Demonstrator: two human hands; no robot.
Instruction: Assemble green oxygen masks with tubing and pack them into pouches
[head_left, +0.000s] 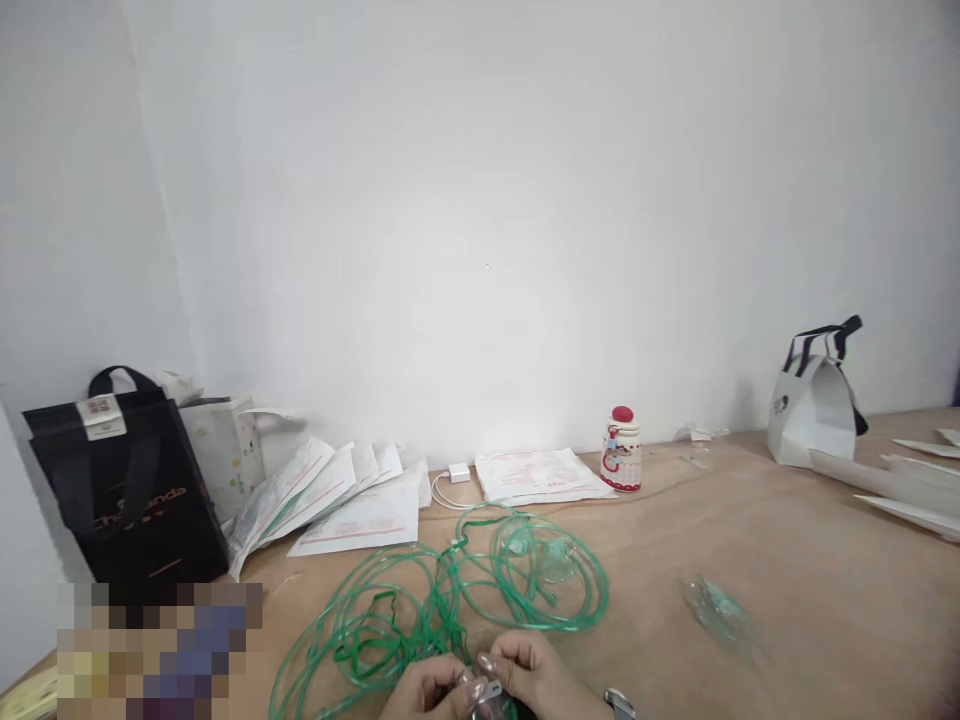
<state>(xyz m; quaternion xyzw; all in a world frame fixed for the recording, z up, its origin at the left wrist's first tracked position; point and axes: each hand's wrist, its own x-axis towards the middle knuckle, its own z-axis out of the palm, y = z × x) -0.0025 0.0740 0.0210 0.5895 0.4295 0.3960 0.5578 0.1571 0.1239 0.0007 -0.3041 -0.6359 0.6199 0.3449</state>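
Observation:
My left hand [433,688] and my right hand [536,678] meet at the bottom middle, fingers closed in pinches. Between them is a clear plastic oxygen mask [493,708] with a small metal strip at its edge; the frame's lower edge cuts most of it off. Coils of green oxygen tubing [600,597] lie just beyond the hands, with green elastic straps [384,655] tangled among them. Inside the right coil rests another clear mask [556,560]. To the right of my hands, a blurred clear-and-green mask [716,608] lies on the brown table [810,600].
White paper packets [360,515] fan out at the left beside a black bag [127,490]. At the back are a white charger [458,473], a flat packet stack [544,475] and a red-capped bottle [622,455]. A white bag [810,415] and more packets [892,485] stand right.

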